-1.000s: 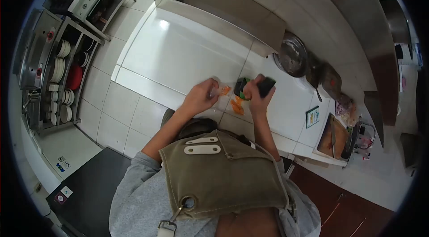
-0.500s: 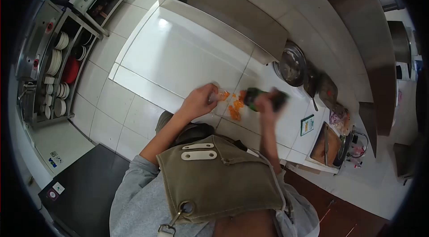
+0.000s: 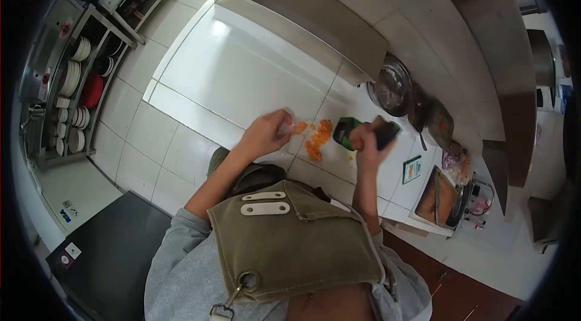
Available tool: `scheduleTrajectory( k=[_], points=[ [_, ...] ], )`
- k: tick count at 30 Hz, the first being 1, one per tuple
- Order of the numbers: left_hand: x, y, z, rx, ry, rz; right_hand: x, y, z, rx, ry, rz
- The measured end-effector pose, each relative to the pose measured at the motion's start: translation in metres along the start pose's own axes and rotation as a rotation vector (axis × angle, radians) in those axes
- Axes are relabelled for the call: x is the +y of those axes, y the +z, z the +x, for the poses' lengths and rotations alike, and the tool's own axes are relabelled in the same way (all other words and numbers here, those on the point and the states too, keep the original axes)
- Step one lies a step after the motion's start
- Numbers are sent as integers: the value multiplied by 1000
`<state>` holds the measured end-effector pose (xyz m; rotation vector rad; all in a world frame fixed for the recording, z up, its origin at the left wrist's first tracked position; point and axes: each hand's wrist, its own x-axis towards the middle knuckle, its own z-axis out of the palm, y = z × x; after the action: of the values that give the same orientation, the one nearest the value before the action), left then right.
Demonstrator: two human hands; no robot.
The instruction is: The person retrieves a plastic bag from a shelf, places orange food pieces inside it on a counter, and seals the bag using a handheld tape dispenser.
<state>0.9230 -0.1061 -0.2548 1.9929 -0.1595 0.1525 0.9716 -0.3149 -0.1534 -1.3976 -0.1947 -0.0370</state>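
My left hand [image 3: 264, 133] is closed around a small clear plastic piece [image 3: 287, 130], with orange bits showing at its right end. My right hand [image 3: 366, 139] grips a dark green and black object [image 3: 345, 131], block-like in outline; its exact kind I cannot tell. Between the two hands, a loose pile of soft-looking orange pieces [image 3: 322, 133] lies on the white tiled counter [image 3: 260, 73]. The green end of the held object points left, close beside the pile.
A round metal pan [image 3: 392, 91] stands at the back right of the counter. Nearer me are a green-and-white card [image 3: 412, 170] and a brown cutting board [image 3: 431, 203] with a knife on it. Stacked plates [image 3: 71, 79] fill a rack on the left.
My right hand and the dark green object have shifted slightly right, away from the orange pieces, and look less blurred. My left hand has barely moved.
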Motion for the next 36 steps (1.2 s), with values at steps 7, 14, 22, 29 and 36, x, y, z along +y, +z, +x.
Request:
scheduleTrajectory(
  k=[7, 14, 22, 29, 36],
  points=[
    [10, -4, -4, -83, -16, 32, 28, 6, -12, 38, 41, -111],
    [15, -7, -2, -100, -119, -80, 51, -13, -6, -38, -13, -217],
    [12, -5, -2, -104, -87, -44, 37, 1, -16, 52, 28, -244],
    [14, -5, -2, -103, -102, -56, -4, -12, -13, -24, -34, 41],
    [16, -8, 0, -117, -101, -79, 8, -7, -13, 86, 128, 48]
  ],
)
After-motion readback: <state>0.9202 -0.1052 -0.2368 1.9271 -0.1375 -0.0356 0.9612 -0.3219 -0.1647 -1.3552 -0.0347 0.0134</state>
